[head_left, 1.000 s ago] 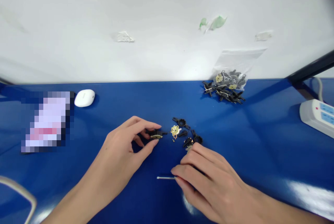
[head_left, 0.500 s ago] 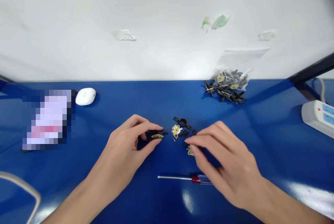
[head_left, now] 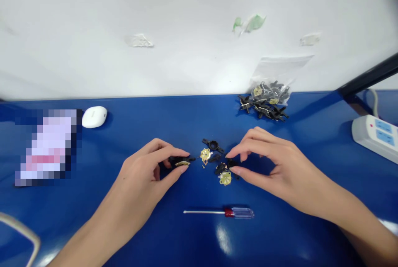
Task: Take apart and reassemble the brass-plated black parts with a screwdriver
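My left hand (head_left: 149, 175) pinches a black plastic part with a brass plate (head_left: 182, 163) along its near side, between thumb and fingers. At the right, the thumb and fingertips of my right hand (head_left: 267, 163) close around another black plastic part (head_left: 232, 162), partly hidden. Beside those fingertips lie a small black piece (head_left: 220, 169) and a round brass plate (head_left: 225, 178). Between the hands are a second brass plate (head_left: 205, 155), a black ring-shaped holder with two arms (head_left: 213, 145) and a tiny screw-like bit (head_left: 203, 166).
A screwdriver (head_left: 228, 212) with a clear and red handle lies nearer me. At the back right, a clear bag (head_left: 273, 88) of parts leans on the wall above a pile of black parts (head_left: 267, 110). A white case (head_left: 95, 117), a blurred phone-like slab (head_left: 46, 151) and a power strip (head_left: 376, 136) flank the space.
My right hand has shifted up and right, off the near brass plate and onto the black part beside it, uncovering the screwdriver handle. My left hand keeps its hold. The view has shifted slightly.
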The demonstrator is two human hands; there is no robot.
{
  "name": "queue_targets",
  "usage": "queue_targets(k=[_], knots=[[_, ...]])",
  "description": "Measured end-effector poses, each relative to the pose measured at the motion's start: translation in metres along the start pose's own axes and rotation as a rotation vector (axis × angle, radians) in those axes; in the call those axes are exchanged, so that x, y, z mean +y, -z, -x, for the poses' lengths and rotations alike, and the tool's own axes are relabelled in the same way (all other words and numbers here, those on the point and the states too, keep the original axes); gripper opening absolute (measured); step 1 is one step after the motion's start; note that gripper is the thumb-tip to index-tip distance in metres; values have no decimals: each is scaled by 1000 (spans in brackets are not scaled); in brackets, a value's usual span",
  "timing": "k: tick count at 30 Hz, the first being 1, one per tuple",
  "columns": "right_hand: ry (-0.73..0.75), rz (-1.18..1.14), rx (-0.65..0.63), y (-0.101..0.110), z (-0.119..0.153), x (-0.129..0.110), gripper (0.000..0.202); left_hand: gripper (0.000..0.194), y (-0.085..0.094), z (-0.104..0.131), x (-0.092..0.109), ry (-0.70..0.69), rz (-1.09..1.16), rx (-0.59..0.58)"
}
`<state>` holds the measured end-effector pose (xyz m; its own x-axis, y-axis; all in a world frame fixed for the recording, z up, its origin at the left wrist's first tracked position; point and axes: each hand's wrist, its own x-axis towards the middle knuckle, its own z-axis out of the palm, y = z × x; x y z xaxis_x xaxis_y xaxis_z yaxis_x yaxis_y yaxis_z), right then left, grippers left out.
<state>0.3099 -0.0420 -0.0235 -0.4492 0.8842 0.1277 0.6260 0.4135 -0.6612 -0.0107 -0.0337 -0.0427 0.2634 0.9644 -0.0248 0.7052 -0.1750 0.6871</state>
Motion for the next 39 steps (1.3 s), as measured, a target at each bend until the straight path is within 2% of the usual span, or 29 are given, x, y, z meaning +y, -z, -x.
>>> queue_targets(k=[5,12,17,20,27,31,34,37,39], knots=[[-18,18,-42,-2,1,3,16,15,5,-3,-1,-24,-33,-54],[-7,64,-58,-2,1,8,12,17,5,-2,-1,-31,-48,-45],[-7,88,-107,2,2,14,9,30,4,1,7,-40,-34,73],[-30,98,-85,6,3,16,12,41,1,2,13,-63,-41,169],[-31,194,-34,4,4,20,21,36,-4,6,18,-213,-102,246],[-59,215,-50,2,4,24,14,32,-9,7,17,-254,-97,255],[7,240,23,3,4,22,11,28,-13,8,18,-287,-104,266],[168,237,176,3,5,12,12,27,-15,10,21,-333,-79,294],[256,192,220,-2,6,1,16,28,-15,12,24,-354,-22,283]])
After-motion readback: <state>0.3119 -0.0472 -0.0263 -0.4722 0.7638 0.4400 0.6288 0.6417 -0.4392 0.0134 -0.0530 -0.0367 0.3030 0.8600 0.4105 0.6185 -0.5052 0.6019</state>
